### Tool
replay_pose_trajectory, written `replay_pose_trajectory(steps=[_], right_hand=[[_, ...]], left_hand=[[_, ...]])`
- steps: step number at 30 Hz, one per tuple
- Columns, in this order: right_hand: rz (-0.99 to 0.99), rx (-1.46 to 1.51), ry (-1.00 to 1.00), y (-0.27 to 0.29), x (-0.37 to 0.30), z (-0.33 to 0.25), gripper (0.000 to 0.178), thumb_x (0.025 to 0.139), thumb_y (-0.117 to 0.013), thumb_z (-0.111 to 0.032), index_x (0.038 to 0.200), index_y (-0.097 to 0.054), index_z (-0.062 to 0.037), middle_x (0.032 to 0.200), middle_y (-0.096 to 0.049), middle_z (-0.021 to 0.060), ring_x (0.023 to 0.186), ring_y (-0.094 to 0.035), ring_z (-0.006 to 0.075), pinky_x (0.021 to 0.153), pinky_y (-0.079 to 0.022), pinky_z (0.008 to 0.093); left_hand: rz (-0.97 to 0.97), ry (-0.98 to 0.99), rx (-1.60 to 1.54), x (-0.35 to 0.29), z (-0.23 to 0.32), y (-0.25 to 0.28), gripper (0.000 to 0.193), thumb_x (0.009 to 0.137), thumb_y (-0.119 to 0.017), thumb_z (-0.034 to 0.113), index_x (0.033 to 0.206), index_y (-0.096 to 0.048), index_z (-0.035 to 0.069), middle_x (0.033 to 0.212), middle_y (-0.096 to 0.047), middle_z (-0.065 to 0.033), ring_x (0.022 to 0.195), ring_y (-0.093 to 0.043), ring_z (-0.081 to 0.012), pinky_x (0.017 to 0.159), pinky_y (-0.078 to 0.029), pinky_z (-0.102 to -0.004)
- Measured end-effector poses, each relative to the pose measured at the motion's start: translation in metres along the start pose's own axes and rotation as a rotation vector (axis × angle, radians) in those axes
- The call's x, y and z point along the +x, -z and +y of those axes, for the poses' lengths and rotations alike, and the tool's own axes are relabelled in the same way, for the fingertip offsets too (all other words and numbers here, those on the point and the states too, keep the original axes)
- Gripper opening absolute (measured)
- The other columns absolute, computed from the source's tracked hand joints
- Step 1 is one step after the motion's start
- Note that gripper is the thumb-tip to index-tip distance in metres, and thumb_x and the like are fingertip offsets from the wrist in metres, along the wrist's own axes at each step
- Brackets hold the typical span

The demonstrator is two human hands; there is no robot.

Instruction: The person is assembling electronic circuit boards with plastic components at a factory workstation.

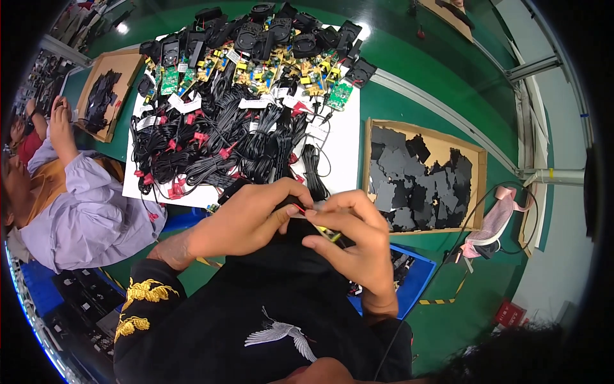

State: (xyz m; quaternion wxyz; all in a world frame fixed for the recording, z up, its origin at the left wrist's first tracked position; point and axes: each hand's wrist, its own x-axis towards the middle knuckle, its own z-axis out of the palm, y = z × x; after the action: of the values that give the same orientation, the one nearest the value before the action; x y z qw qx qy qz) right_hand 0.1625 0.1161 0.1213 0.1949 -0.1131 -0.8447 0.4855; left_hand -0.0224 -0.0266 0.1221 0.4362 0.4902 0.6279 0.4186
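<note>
Close to my chest, both hands meet at the near edge of the white table. My left hand (249, 214) is closed, with thumb and forefinger pinching a thin red wire (299, 208); a dark piece lies partly hidden under its fingers. My right hand (358, 240) is closed round a small circuit board (329, 233) with a yellow part on it. Fingers cover much of the board, and the red wire meets it between the two hands. Just beyond my hands lie bundled black cables (256, 137) with red connectors and white tags.
Black plastic housings (249, 37) and loose circuit boards (252, 73) pile up at the table's far side. To the right, a cardboard tray (483, 185) holds dark flat sheets (403, 160). A blue bin (419, 278) sits below it. Another person (80, 198) works at left beside a second cardboard tray (131, 67).
</note>
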Motion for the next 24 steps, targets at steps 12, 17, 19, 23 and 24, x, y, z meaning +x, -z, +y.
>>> replay_pose_trajectory(steps=[12,17,19,23,24], right_hand=[[0.313,0.331,0.065,-0.077,-0.026,0.031,0.053,0.081,-0.084,0.006,0.127,-0.059,0.0087,0.128,-0.066,0.0213,0.111,-0.069,0.0231,0.095,-0.057,0.0321],[0.275,0.166,0.107,-0.065,-0.019,0.026,0.046,0.080,-0.087,0.002,0.119,-0.062,0.0089,0.118,-0.070,0.0223,0.104,-0.073,0.0227,0.090,-0.060,0.0324],[0.222,0.252,-0.002,-0.064,-0.024,0.023,0.050,0.080,-0.088,0.002,0.119,-0.058,0.0074,0.119,-0.070,0.0229,0.103,-0.073,0.0223,0.089,-0.061,0.0325],[0.282,0.324,-0.021,-0.070,-0.026,0.028,0.052,0.080,-0.088,0.003,0.119,-0.054,0.0057,0.119,-0.069,0.0227,0.102,-0.073,0.0228,0.087,-0.062,0.0321],[0.300,0.354,0.014,-0.071,-0.025,0.028,0.053,0.080,-0.087,0.004,0.120,-0.052,0.0055,0.119,-0.069,0.0223,0.102,-0.073,0.0229,0.085,-0.063,0.0319]], left_hand=[[0.474,-0.632,0.634,0.008,-0.035,-0.018,0.043,0.070,-0.069,-0.008,0.112,-0.064,0.000,0.114,-0.070,-0.0186,0.093,-0.073,-0.0334,0.073,-0.061,-0.0372],[0.510,-0.620,0.619,0.010,-0.051,-0.026,0.037,0.076,-0.071,0.000,0.112,-0.065,0.001,0.115,-0.069,-0.0174,0.090,-0.071,-0.0307,0.071,-0.060,-0.0368],[0.480,-0.678,0.600,0.010,-0.056,-0.024,0.039,0.078,-0.072,0.002,0.115,-0.062,0.001,0.118,-0.068,-0.0185,0.086,-0.069,-0.0320,0.070,-0.059,-0.0376],[0.426,-0.698,0.625,0.011,-0.057,-0.021,0.041,0.080,-0.072,0.004,0.119,-0.060,0.001,0.121,-0.066,-0.0201,0.083,-0.068,-0.0331,0.069,-0.058,-0.0381],[0.419,-0.698,0.613,0.011,-0.058,-0.021,0.042,0.081,-0.072,0.004,0.120,-0.059,0.001,0.122,-0.065,-0.0207,0.083,-0.068,-0.0332,0.069,-0.058,-0.0383]])
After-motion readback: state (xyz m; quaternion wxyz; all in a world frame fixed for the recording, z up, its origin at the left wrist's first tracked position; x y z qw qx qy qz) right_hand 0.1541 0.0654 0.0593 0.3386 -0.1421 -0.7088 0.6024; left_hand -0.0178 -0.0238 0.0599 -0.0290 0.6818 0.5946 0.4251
